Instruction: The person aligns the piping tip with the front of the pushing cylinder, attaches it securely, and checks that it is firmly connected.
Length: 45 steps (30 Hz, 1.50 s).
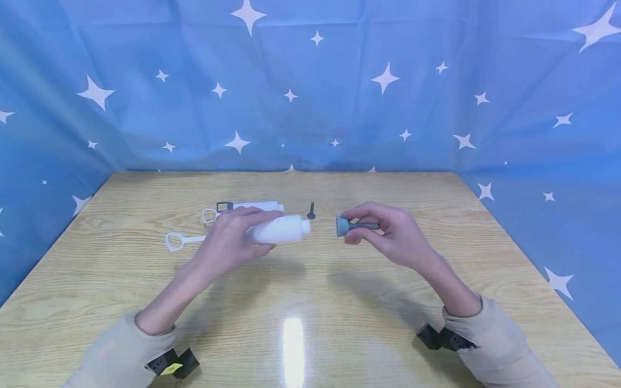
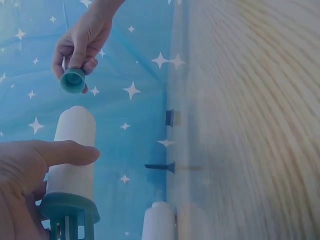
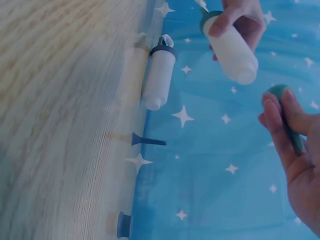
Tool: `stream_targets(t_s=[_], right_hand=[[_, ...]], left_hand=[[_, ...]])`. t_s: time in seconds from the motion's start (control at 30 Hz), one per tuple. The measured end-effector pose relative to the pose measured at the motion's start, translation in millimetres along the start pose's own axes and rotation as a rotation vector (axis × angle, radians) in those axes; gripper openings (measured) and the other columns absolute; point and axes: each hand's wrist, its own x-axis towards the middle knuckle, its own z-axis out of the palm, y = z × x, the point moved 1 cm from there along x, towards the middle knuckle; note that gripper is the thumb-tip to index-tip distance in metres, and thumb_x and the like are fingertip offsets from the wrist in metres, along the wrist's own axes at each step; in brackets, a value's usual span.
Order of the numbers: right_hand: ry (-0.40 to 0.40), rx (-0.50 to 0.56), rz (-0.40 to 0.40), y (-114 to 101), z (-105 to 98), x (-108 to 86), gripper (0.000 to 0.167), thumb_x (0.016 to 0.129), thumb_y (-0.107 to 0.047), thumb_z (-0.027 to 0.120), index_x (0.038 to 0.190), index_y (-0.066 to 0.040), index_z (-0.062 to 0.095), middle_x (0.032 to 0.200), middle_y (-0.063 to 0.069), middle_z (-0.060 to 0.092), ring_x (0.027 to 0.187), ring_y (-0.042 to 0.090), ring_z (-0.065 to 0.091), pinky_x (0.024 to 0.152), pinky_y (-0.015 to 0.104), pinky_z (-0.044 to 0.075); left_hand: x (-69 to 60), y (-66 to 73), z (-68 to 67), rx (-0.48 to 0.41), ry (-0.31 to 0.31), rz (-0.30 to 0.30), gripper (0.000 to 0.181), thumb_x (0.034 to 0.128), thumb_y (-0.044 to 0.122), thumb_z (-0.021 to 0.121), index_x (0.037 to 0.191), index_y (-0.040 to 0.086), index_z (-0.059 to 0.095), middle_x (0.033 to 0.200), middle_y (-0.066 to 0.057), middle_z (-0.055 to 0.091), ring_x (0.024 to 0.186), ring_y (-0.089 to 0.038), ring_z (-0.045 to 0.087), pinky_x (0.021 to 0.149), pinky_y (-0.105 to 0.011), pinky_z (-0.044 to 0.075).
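Note:
My left hand (image 1: 237, 231) grips a white bottle (image 1: 280, 229) around its body, narrow end toward the right. A teal collar with prongs (image 2: 70, 207) sits at the bottle's other end in the left wrist view, and a white rod with a loop (image 1: 176, 241) sticks out leftward in the head view. Between thumb and fingers, my right hand (image 1: 393, 231) pinches a teal cup-shaped piece with a stem (image 1: 342, 226), its hollow side facing the bottle. The bottle and teal piece are held apart, above the table.
A second white bottle (image 1: 259, 206) with a dark collar lies on the wooden table (image 1: 310, 291) behind my left hand. Right of it stands a small dark funnel-shaped piece (image 1: 312, 211). A dark spool-like piece (image 3: 124, 225) sits farther along. A blue star-printed curtain (image 1: 301, 129) surrounds the table.

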Motion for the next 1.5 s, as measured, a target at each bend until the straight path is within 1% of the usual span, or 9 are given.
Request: stream_targets(t_s=[0.2,0.33,0.43,0.5,0.63,0.8,1.03,1.3,1.5], right_hand=[[-0.01,-0.001,-0.055,-5.2,1.2,0.9,0.042,0.076,0.019,0.077,0.113,0.0,0.07,0.092,0.006,0.075,0.08,0.013,0.075,0.041,0.018,0.027],[-0.023,0.012,-0.079,-9.7,3.5,1.2,0.045,0.074,0.02,0.078,0.113,0.0,0.069,0.094,0.007,0.075,0.08,0.014,0.075,0.054,0.014,0.049],[-0.028,0.03,-0.106,-12.8,6.2,2.0,0.045,0.073,0.02,0.079,0.113,0.002,0.069,0.096,0.008,0.074,0.08,0.014,0.075,0.069,0.025,0.059],[-0.025,0.035,-0.127,-14.4,7.6,2.7,0.042,0.074,0.016,0.08,0.113,0.002,0.069,0.096,0.009,0.074,0.08,0.015,0.075,0.072,0.028,0.06],[-0.017,0.036,-0.159,-15.8,9.8,3.8,0.03,0.084,-0.003,0.079,0.112,0.002,0.069,0.098,0.011,0.075,0.08,0.016,0.075,0.072,0.03,0.06],[-0.021,0.032,-0.176,-16.6,12.1,4.5,0.031,0.09,-0.02,0.075,0.111,0.002,0.069,0.102,0.013,0.075,0.081,0.017,0.075,0.071,0.029,0.06],[-0.003,-0.001,-0.23,-19.9,14.6,5.2,0.032,0.091,-0.023,0.074,0.11,0.002,0.069,0.103,0.014,0.075,0.084,0.019,0.075,0.076,0.026,0.059],[0.023,-0.062,-0.301,-20.6,15.4,5.1,0.032,0.094,-0.027,0.071,0.109,0.001,0.072,0.105,0.012,0.075,0.095,0.027,0.073,0.084,0.026,0.057],[0.014,-0.082,-0.318,-21.5,15.3,5.2,0.03,0.096,-0.027,0.069,0.111,-0.001,0.072,0.107,0.012,0.074,0.096,0.027,0.073,0.083,0.025,0.057]], left_hand=[[2.1,12.0,-3.9,-0.04,0.01,0.012,0.05,0.0675,0.009,0.094,0.114,0.009,0.074,0.112,-0.009,0.074,0.104,-0.034,0.069,0.091,-0.054,0.051],[0.9,19.0,-7.8,-0.051,0.024,0.037,0.052,0.0668,0.012,0.095,0.115,0.008,0.075,0.112,-0.01,0.074,0.105,-0.034,0.068,0.092,-0.054,0.051],[-0.5,22.9,-10.1,-0.054,0.034,0.08,0.053,0.0665,0.014,0.096,0.116,0.009,0.076,0.111,-0.01,0.075,0.104,-0.033,0.069,0.092,-0.053,0.051],[-1.4,24.8,-10.7,-0.056,0.034,0.105,0.053,0.0669,0.015,0.096,0.116,0.01,0.076,0.111,-0.009,0.075,0.103,-0.032,0.069,0.091,-0.053,0.051],[-3.3,28.1,-11.4,-0.06,0.024,0.129,0.053,0.0681,0.017,0.095,0.117,0.013,0.076,0.111,-0.009,0.075,0.102,-0.03,0.069,0.09,-0.052,0.052],[-4.8,32.2,-12.8,-0.059,0.015,0.143,0.053,0.0703,0.019,0.094,0.12,0.015,0.075,0.112,-0.009,0.074,0.104,-0.03,0.068,0.089,-0.052,0.052],[-5.6,35.4,-13.6,-0.076,0.008,0.148,0.053,0.0714,0.02,0.093,0.121,0.013,0.075,0.113,-0.012,0.074,0.104,-0.032,0.068,0.086,-0.051,0.055],[-5.7,36.5,-15.1,-0.131,-0.042,0.12,0.054,0.0738,0.019,0.092,0.123,0.01,0.074,0.115,-0.012,0.073,0.107,-0.031,0.067,0.086,-0.049,0.056],[-5.1,36.4,-16.3,-0.151,-0.062,0.115,0.053,0.0741,0.019,0.092,0.123,0.01,0.074,0.113,-0.011,0.073,0.105,-0.03,0.068,0.084,-0.047,0.057]])
